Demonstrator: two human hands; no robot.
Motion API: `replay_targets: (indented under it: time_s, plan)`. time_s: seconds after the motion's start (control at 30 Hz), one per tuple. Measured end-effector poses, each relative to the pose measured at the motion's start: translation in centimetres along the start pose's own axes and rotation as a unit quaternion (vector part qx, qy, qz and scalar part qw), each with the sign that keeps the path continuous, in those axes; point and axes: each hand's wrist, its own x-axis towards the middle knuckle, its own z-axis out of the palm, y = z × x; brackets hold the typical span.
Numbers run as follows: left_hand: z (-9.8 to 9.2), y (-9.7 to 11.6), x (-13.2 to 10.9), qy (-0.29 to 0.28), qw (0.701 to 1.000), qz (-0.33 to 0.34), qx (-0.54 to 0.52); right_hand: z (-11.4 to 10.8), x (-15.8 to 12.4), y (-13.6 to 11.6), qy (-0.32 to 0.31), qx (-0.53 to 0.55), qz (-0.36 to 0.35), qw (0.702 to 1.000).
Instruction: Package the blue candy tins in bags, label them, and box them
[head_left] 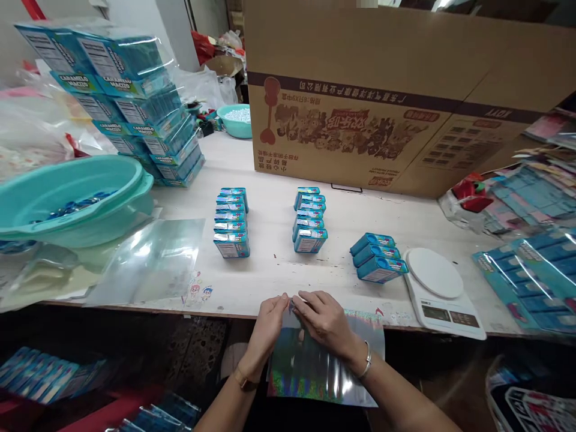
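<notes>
My left hand (269,327) and my right hand (324,320) meet at the table's front edge, both pinching the top edge of a shiny holographic plastic bag (315,366) that hangs below the edge. On the white table (270,180) stand two rows of small blue boxes, one row (231,222) to the left and one row (309,219) in the middle. A shorter group of three blue boxes (378,258) lies further right, next to a white kitchen scale (438,291).
A large cardboard box (387,102) stands at the back. A teal basin (72,198) and a stack of wrapped blue packs (130,96) sit at left, with clear bags (153,261) beside them. More blue packs (531,276) lie at right. A small teal bowl (236,120) is behind.
</notes>
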Motion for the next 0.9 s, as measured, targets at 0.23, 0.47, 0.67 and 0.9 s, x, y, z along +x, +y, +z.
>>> replay_targets:
  time_s: [0.23, 0.47, 0.67, 0.9]
  plan:
    - [0.1, -0.4, 0.1, -0.008, 1.000, -0.012, 0.010, -0.1, -0.7, 0.4, 0.018, -0.017, -0.027, 0.999]
    - [0.6, 0.1, 0.1, -0.007, 1.000, -0.013, -0.006, -0.6, -0.1, 0.3, 0.019, 0.109, 0.000, 0.994]
    - [0.8, 0.5, -0.1, 0.019, 1.000, -0.015, -0.020, -0.3, 0.3, -0.3, 0.010, 0.206, 0.119, 0.971]
    - [0.4, -0.4, 0.0, 0.065, 0.995, -0.046, -0.054, 0.0, 0.6, -0.1, 0.013, 0.075, 0.041, 0.996]
